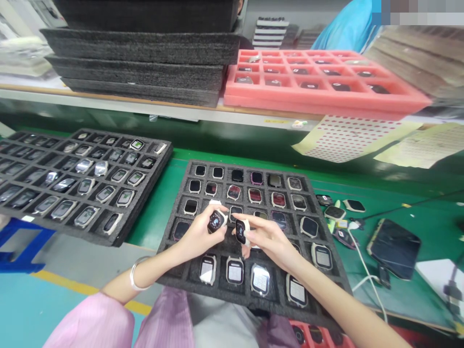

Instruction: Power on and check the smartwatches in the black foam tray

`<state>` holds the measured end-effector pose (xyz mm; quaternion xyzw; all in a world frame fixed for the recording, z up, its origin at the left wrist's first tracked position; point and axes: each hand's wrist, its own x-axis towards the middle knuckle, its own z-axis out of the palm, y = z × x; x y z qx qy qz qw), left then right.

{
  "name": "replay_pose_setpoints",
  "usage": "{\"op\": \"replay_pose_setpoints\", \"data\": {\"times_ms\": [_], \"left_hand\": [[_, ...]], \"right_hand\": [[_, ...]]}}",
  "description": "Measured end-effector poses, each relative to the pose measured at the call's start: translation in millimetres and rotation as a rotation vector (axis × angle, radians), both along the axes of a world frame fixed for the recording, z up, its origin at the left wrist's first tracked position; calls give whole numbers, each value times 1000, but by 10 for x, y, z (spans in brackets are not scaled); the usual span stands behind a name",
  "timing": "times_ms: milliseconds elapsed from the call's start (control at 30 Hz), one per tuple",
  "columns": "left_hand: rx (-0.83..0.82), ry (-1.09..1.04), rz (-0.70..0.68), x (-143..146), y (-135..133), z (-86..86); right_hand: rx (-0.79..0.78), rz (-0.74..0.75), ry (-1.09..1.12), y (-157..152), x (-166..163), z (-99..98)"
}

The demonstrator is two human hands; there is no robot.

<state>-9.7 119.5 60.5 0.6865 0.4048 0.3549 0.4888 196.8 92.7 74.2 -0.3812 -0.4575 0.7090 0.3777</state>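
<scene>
My left hand (205, 227) is closed round a smartwatch (216, 220) whose lit dark face points up at me. Close beside it, my right hand (266, 237) grips a second smartwatch (240, 231) by its edges, its lit face turned to the left. Both hands are over the middle of a black foam tray (226, 290). Rows of strapless smartwatches lie in its compartments; those in the front row, such as one smartwatch (260, 279), show bright white screens. The compartments right under my hands are partly hidden.
More watches fill another black foam tray (119, 239) on the left. On the shelf above stand stacked black foam sheets (145, 48) and a pink foam tray (326, 104) with watches. At right lie a dark tablet-like device (395, 246), a white cable (366, 266) and loose watches.
</scene>
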Motion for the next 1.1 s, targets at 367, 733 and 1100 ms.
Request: {"op": "replay_pose_setpoints", "data": {"times_ms": [367,733,1100], "left_hand": [[-13,-40,-15,-3,-2,-5],[42,-12,7,-8,7,9],[31,-25,26,-15,12,18]], "right_hand": [[26,1,2,16,-13,-22],[46,-6,18,13,9,-1],[35,-7,-7,-2,4,31]]}}
